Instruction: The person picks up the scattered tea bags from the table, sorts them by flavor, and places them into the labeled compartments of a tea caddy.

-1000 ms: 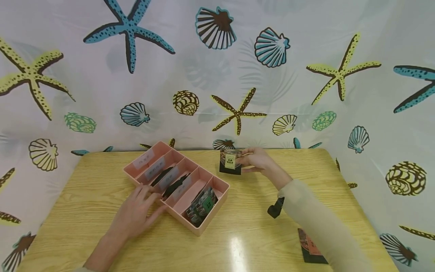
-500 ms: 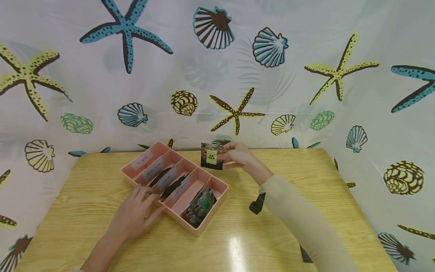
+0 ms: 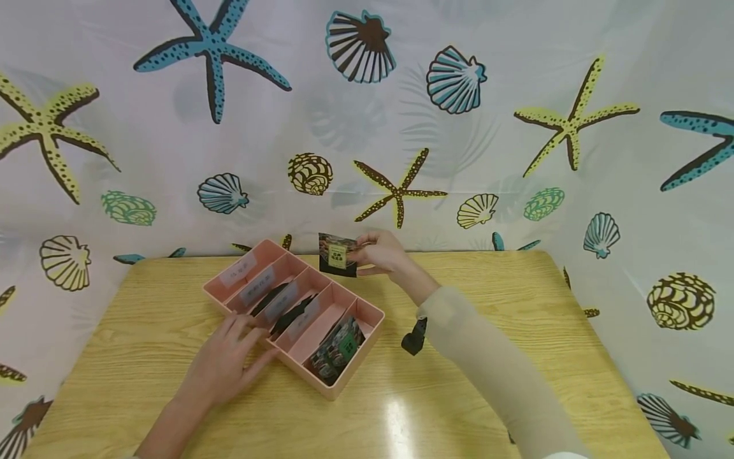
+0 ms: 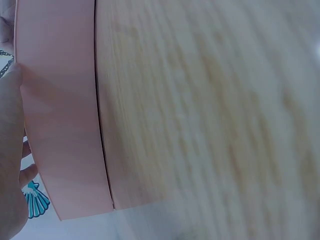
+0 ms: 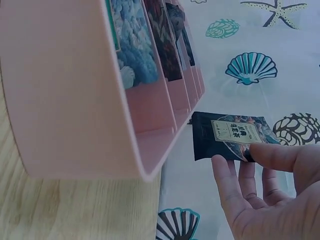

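My right hand [image 3: 383, 254] pinches a black tea sachet [image 3: 337, 256] with a pale yellow label, thumb above and fingers beneath in the right wrist view. It hovers beyond the back corner of a pink divided box [image 3: 309, 377], apart from it. Paper labels mark several dividers, and dark sachets stand in some compartments. Sachets with a green label [image 3: 338, 350] lean in the right-end compartment. The left hand [image 3: 226, 360] rests on the box's near-left rim, its fingers loosely bent over the edge; the left wrist view shows its thumb [image 4: 11, 100] along the rim.
The box sits at an angle on a wooden table [image 3: 459, 395]. Behind it hangs a white curtain [image 3: 355, 127] printed with shells and starfish. A black strap piece [image 3: 414, 338] hangs at the right wrist. The right sleeve [image 3: 487, 363] crosses the table's right side.
My right hand has carried the sachet left and slightly up, toward the box's back side. The right sleeve now hides most of the red-labelled sachet at lower right. The left hand stays put.
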The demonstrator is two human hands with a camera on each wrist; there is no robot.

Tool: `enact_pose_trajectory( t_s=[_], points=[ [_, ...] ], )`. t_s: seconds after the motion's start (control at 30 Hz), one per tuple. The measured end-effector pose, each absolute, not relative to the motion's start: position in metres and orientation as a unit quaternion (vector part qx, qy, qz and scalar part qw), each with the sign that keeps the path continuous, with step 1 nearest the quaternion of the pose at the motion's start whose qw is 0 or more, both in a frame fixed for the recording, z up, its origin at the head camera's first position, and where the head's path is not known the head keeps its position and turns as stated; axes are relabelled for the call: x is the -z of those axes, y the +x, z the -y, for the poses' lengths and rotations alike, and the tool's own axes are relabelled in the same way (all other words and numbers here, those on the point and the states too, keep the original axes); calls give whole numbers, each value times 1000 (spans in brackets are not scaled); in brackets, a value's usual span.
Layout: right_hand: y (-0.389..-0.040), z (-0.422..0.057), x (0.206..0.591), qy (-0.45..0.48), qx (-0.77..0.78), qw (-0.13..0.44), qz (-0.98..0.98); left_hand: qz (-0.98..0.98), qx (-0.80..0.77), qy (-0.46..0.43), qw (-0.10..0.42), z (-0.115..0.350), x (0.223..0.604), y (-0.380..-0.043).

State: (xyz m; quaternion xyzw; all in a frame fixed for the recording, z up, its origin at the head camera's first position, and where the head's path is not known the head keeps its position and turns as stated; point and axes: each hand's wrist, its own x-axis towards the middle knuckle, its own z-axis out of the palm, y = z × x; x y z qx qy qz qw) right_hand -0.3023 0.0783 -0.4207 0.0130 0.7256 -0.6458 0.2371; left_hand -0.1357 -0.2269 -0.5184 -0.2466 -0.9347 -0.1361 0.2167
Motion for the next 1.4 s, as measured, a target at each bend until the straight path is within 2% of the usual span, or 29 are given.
enact_pose_trajectory(
  t_s=[0.77,1.4],
  points=[
    [-309,-27,412,-81,626,199,-750,934,133,-251,218,227,518,-136],
    [-306,26,425,-182,621,151,-747,929,136,-259,227,227,518,-137]
  ],
)
